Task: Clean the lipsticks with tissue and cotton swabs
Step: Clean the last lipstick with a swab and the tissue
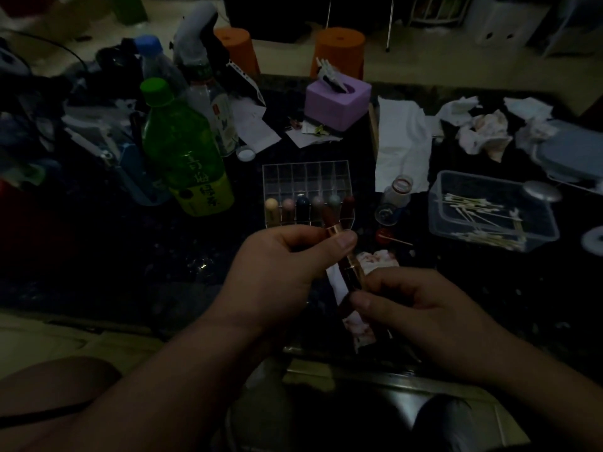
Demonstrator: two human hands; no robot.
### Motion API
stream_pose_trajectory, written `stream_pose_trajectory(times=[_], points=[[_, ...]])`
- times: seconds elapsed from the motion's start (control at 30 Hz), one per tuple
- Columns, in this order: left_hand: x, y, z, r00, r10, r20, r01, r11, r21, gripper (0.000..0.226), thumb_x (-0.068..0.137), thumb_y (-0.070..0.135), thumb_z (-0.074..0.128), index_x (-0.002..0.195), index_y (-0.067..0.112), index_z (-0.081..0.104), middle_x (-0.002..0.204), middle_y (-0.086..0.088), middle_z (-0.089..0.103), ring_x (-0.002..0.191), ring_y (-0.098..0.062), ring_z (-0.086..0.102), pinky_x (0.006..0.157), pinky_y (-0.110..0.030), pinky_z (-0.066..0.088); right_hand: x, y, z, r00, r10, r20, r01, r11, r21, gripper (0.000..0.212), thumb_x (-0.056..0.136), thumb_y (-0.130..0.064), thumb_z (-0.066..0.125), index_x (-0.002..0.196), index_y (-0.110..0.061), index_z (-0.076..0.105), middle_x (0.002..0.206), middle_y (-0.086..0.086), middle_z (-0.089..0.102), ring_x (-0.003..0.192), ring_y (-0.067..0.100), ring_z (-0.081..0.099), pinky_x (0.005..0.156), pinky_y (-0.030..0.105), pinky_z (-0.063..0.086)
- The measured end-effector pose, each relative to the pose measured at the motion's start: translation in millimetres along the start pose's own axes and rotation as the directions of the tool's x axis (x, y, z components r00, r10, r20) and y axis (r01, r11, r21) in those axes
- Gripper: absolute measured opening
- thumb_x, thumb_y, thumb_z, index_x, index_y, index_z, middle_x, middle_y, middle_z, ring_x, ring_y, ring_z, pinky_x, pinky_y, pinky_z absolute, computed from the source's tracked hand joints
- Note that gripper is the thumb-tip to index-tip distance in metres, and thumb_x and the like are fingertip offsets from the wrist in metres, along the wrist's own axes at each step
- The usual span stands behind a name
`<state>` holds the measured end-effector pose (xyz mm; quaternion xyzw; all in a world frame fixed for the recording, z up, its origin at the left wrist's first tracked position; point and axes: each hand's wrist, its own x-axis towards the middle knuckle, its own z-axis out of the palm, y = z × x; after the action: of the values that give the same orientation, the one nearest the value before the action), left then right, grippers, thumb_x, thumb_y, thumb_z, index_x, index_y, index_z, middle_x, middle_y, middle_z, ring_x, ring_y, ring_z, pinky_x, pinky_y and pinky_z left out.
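While the dark, gold-banded lipstick tube (349,274) is pinched near its top by the left hand (287,265), its base is gripped by the right hand (417,301), above the dark worktop (163,256).

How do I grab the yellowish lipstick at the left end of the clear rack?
Pinch the yellowish lipstick by its rounded cap, from above, and pull straight up: it stands upright in the clear rack, whose walls cover its lower sides.

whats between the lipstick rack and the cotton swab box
In the head view, a small clear bottle stands between the lipstick rack and the swab box, with a dark round piece just in front of it.
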<state>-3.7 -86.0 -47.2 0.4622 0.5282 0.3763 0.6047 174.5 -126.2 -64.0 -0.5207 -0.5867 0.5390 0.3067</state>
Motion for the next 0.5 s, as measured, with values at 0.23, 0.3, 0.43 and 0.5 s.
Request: stream_pose_trajectory(times=[0.23,0.3,0.43,0.5], points=[[0.4,0.2,-1.6,1.000,0.002,0.028,0.000,0.997,-0.072,0.023,0.071,0.031,0.075,0.081,0.010,0.078,0.081,-0.005,0.078,0.071,-0.010,0.072,0.060,-0.017,0.051,-1.0,1.6,4.8,0.972,-0.068,-0.227,0.006,0.965,-0.263,0.033,0.060,-0.055,0.078,0.072,-0.027,0.065,0.071,0.000,0.068,0.062,0.015,0.064,0.059,0.032,0.054],[1.4,-1.0,-1.9,1.000,0.009,0.026,-0.008,0.999,-0.040,0.026,0.069,0.034,0.075,0.081,0.012,0.078,0.083,-0.004,0.078,0.074,-0.010,0.072,0.061,-0.017,0.051,-0.6,4.6,6.6,0.968,-0.078,-0.239,0.015,0.967,-0.256,0.026,0.068,-0.048,0.078,0.071,-0.025,0.066,0.072,0.002,0.069,0.064,0.017,0.064,0.062,0.042,0.054],[5.0,-3.6,-3.6,1.000,-0.005,0.007,0.005,0.999,-0.047,0.026,0.067,0.036,0.078,0.079,0.012,0.080,0.082,-0.006,0.077,0.081,-0.019,0.074,0.073,-0.035,0.057,-1.4,7.0,9.5,0.992,-0.044,-0.116,0.037,0.997,-0.062,0.028,0.085,-0.047,0.069,0.075,-0.021,0.072,0.073,0.007,0.070,0.068,0.022,0.067,0.064,0.045,0.055],[4.8,-2.3,-3.4,1.000,-0.018,0.005,0.019,0.996,-0.082,0.020,0.070,0.032,0.077,0.076,0.013,0.079,0.078,-0.004,0.076,0.079,-0.019,0.073,0.076,-0.037,0.056,-2.3,5.0,9.4,0.996,-0.037,-0.076,0.037,0.999,-0.008,0.026,0.089,-0.041,0.066,0.076,-0.020,0.073,0.071,0.007,0.069,0.064,0.017,0.064,0.062,0.037,0.051]])
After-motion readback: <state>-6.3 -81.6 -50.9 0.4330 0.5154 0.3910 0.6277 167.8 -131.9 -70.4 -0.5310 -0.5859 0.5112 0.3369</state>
